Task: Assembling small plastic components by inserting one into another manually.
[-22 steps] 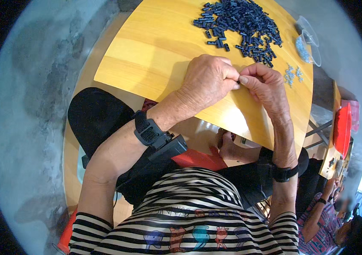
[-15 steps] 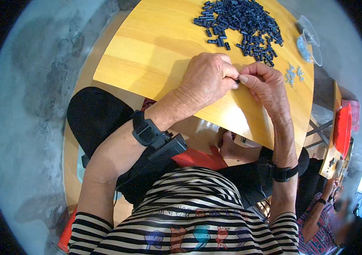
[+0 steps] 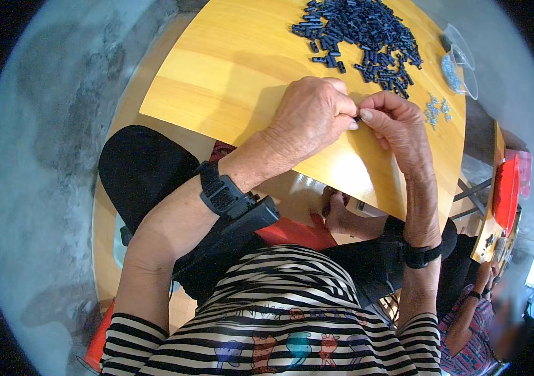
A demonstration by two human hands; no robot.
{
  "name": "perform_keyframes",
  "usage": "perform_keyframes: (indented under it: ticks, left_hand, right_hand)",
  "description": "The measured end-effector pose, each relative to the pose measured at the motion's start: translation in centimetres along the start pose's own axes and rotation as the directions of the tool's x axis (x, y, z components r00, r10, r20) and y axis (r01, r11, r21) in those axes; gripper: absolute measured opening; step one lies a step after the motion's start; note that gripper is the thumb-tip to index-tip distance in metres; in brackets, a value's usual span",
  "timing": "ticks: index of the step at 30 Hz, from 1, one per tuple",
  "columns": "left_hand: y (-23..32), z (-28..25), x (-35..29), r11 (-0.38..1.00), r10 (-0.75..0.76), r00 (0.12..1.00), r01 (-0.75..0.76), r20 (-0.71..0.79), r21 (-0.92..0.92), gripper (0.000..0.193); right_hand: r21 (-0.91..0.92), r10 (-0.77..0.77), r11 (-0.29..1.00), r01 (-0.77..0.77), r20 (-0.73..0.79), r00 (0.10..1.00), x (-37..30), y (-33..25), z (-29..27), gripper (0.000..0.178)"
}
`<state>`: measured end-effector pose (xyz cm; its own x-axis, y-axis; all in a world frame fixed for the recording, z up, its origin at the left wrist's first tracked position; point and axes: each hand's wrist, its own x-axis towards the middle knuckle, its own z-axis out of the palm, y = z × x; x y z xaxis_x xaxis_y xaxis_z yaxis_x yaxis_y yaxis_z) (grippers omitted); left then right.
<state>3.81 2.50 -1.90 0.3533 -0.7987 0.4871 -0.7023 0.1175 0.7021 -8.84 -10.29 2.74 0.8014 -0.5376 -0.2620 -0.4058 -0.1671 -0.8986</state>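
Observation:
Over the near part of the yellow wooden table (image 3: 217, 69), both my hands meet at the fingertips. My left hand (image 3: 314, 116) is closed round a small black plastic piece (image 3: 357, 118), of which only a dark end shows. Thumb and forefinger of my right hand (image 3: 398, 125) are pinched together at that end; whatever is between them is too small to make out. Beyond the hands lies a big heap of short black tubular plastic pieces (image 3: 376, 37). Small silvery screws (image 3: 432, 111) lie loose to the right of my right hand.
A clear plastic tub (image 3: 469, 84) with more small silvery parts stands at the table's right edge. Farther right, a red tray (image 3: 506, 194) rests on another table, where a co-worker's hands (image 3: 487, 274) are busy. A grey wall (image 3: 41, 188) rises at left.
The view has shifted slightly. My hands keep the same pinch at the black piece, with little visible movement of the fingers.

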Motion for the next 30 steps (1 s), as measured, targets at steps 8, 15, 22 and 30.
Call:
perform_keyframes:
  ticks: [8,15,22,30]
  left_hand:
    - [0.1,-0.1,-0.1,0.999,-0.015,1.0,0.015,-0.004,-0.034,0.012]
    - [0.0,0.0,0.0,0.998,-0.011,1.0,0.009,-0.026,-0.057,0.012]
    - [-0.1,0.1,-0.1,0.999,-0.001,0.999,-0.001,-0.037,-0.044,0.012]
    - [0.0,0.3,-0.1,0.999,-0.014,0.999,0.013,-0.037,-0.046,0.012]
  right_hand:
    - [0.026,-0.016,1.0,0.016,-0.007,1.0,0.0,0.4,-0.5,0.015]
    - [0.132,-0.101,0.985,0.109,-0.066,0.993,-0.2,-0.1,-0.2,0.016]
    - [0.031,-0.078,0.997,0.077,0.036,0.996,-0.3,-0.5,0.8,0.014]
    - [-0.002,0.005,1.0,-0.005,0.118,0.993,0.4,-0.8,0.1,0.016]
